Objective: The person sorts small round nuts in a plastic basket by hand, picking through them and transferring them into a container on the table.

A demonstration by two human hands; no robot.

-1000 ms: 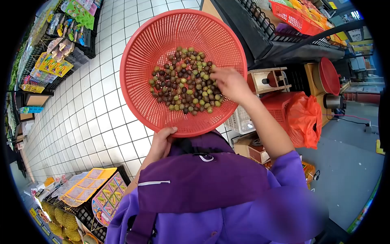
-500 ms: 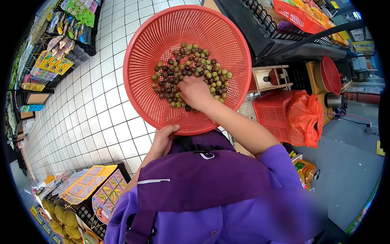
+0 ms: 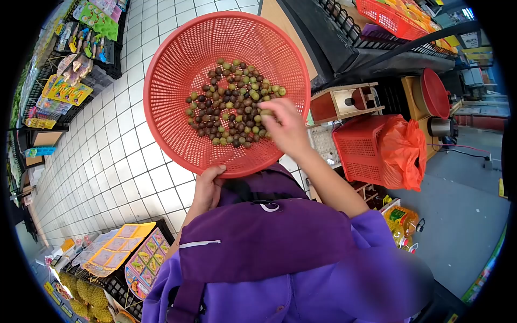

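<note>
A large red perforated basket is held out in front of my body. Inside lie many small round fruits, some green, some dark brown. My left hand grips the basket's near rim, thumb on top and the other fingers beneath. Over the right side of the fruits is my right hand, its fingers bent and slightly blurred by motion. Whether something is between those fingertips is too small to make out.
Racks of packaged goods stand at the left, with durians at lower left. A black display stand is at upper right. Below it are a wooden box, a red crate with a red bag and oil bottles.
My right hand went from the right side into the middle of the fruits, then back right and up off them. The basket has shifted slightly left, my left hand still on its rim.
</note>
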